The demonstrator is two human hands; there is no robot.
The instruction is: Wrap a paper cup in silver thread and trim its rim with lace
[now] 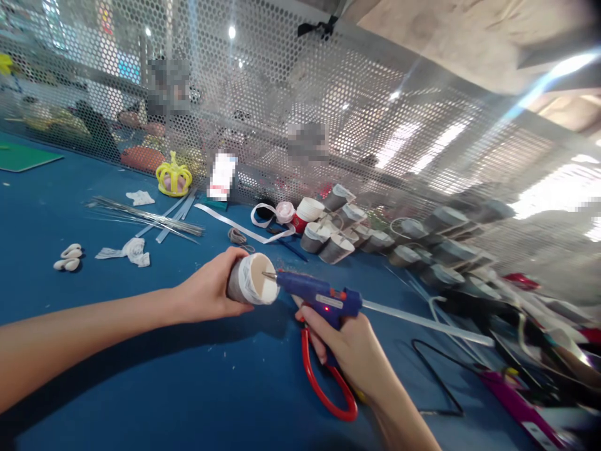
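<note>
My left hand [211,287] is wrapped round a small grey cup-like cylinder [238,282] with a white lace rim, tilted so its pale open end faces right. In my right hand [345,341] is a blue glue gun [305,289], a long clear glue stick [427,322] poking from its back and a small red light lit on its side. The metal nozzle [269,275] is at the cylinder's open end; whether it touches is unclear. Scissors with red handles [323,391] are beneath the right hand; whether its fingers also hold them cannot be made out.
Grey cylinders [336,248] are grouped at the back right. Thin wires [145,216], a yellow crown [173,177], a lit phone [221,177], white ribbon [230,222] and lace [136,252] lie toward the back left. A perforated metal screen [267,119] stands behind; a black cable [436,376] lies right.
</note>
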